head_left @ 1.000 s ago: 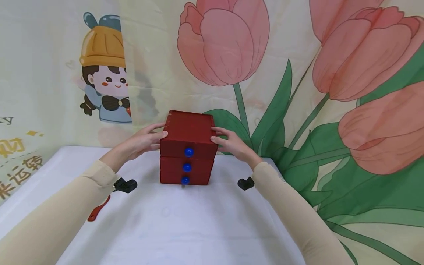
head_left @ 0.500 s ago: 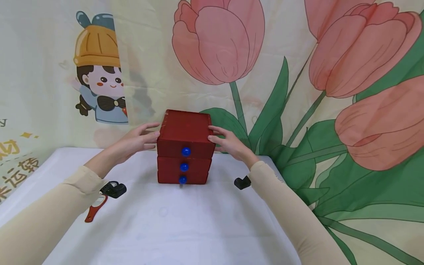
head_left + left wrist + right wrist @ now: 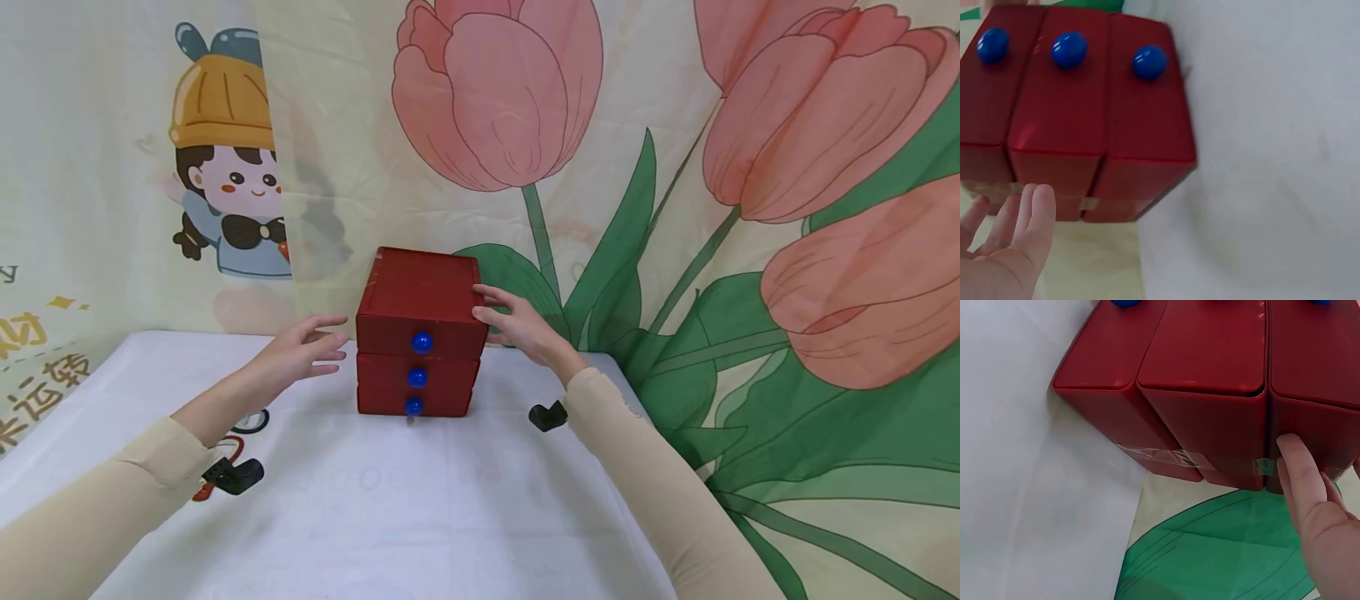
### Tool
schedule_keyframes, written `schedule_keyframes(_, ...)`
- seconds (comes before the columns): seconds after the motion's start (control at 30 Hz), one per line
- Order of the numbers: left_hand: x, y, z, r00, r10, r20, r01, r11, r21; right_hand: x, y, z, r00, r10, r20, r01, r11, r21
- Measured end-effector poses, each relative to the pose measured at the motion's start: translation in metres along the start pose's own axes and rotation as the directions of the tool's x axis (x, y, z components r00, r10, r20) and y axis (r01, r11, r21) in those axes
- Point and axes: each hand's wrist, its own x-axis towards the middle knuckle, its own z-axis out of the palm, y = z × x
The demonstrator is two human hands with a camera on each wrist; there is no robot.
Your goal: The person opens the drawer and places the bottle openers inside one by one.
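A dark red set of stacked drawers (image 3: pixel 420 287) stands on the table, its fronts facing me, each with a round blue knob (image 3: pixel 422 342). My left hand (image 3: pixel 296 354) is just off its left side, fingers loosely extended and holding nothing. In the left wrist view the left fingertips (image 3: pixel 1042 197) lie in front of the drawers' side. On the other side, my right hand (image 3: pixel 525 325) rests straight fingers against the top drawer's right side near the upper edge. Clear tape (image 3: pixel 1166 456) runs across the drawers' side in the right wrist view.
Partly behind the left forearm lie a red-handled, ring-framed thing (image 3: pixel 236 443) and a dark round frame (image 3: pixel 252 422). White cloth covers the table (image 3: pixel 390 517). A wall hanging printed with tulips (image 3: pixel 510 100) is behind the drawers.
My left hand has come away from the drawers' left side, moving left and slightly down. The right hand stays at the right side, and the drawers stand where they were.
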Motion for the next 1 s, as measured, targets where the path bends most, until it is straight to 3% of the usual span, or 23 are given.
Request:
schedule_keyframes(0.33, -0.017, -0.031, 0.026, 0.997, -0.072, 0.028, 0.074, 0.994, -0.075, -0.002, 0.000, 0.003, 1.000, -0.004, -0.013, 0.004, 1.000, -0.009)
schedule_keyframes(0.63, -0.022, -0.059, 0.055, 0.982, -0.180, 0.063, 0.188, 0.964, -0.185, -0.003, 0.001, 0.002, 1.000, -0.009, -0.005, 0.009, 1.000, 0.003)
schedule_keyframes(1.0, -0.012, -0.076, 0.085, 0.963, -0.208, 0.171, 0.259, 0.887, -0.383, -0.002, 0.001, 0.001, 1.000, -0.007, -0.003, 0.007, 1.000, 0.024)
